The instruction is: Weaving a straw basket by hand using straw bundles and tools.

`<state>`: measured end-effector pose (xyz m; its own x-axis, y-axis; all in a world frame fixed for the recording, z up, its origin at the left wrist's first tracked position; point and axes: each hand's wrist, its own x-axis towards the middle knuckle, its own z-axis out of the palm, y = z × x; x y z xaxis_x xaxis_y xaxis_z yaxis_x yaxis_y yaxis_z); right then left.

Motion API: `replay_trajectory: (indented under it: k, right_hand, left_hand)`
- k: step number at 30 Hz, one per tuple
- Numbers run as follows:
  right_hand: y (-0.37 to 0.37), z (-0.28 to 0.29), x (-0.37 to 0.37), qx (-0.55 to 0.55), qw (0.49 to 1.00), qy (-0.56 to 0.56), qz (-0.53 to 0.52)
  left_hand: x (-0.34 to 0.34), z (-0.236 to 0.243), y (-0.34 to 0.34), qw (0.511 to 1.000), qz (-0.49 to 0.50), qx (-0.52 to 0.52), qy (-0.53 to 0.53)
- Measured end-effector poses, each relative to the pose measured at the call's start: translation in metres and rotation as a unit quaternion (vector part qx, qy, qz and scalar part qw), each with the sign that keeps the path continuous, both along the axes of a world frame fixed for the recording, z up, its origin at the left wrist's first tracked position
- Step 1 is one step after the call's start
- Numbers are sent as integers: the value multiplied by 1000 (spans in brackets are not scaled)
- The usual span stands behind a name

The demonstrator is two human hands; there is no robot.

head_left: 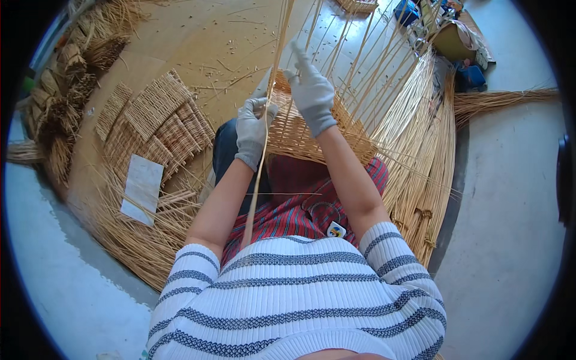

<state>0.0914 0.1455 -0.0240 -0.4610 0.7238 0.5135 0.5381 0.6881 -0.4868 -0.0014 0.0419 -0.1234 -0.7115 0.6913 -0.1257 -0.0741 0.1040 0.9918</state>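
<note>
On my lap rests a partly woven tan basket (354, 138) with long upright stakes fanning out above its rim. My gloved left hand (255, 120) is at the basket's left side, its fingers closed on a long pale reed (259, 174) that runs down across my lap and up past the stakes. My gloved right hand (312, 96) is raised over the basket among the stakes, index finger stretched upward and the others partly bent, apart; I make out nothing held in it.
Flat woven panels (159, 105), a white sheet (141, 186) and loose reeds lie at left. Coiled straw bundles (75, 102) line the far left, long reed bundles (420, 180) the right. A small basket (358, 5) and blue items (471, 76) are at the back.
</note>
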Motion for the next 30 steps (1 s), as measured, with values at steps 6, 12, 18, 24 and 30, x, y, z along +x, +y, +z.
replay_trajectory:
  k: [6,12,18,24,30]
  right_hand:
    - [-27,-57,113,-123,985,95,73]
    - [-31,-34,121,-97,995,-19,-17]
    - [-7,-27,110,114,981,-153,-41]
    - [-4,-28,109,-93,983,144,-61]
    - [-55,-47,119,-69,986,119,-94]
  left_hand:
    - [7,-15,4,984,68,4,164]
    - [47,11,-32,867,-35,104,486]
    - [84,26,-13,835,-212,-111,496]
    - [86,25,-13,824,-205,-117,515]
    - [41,0,-43,896,-20,124,425]
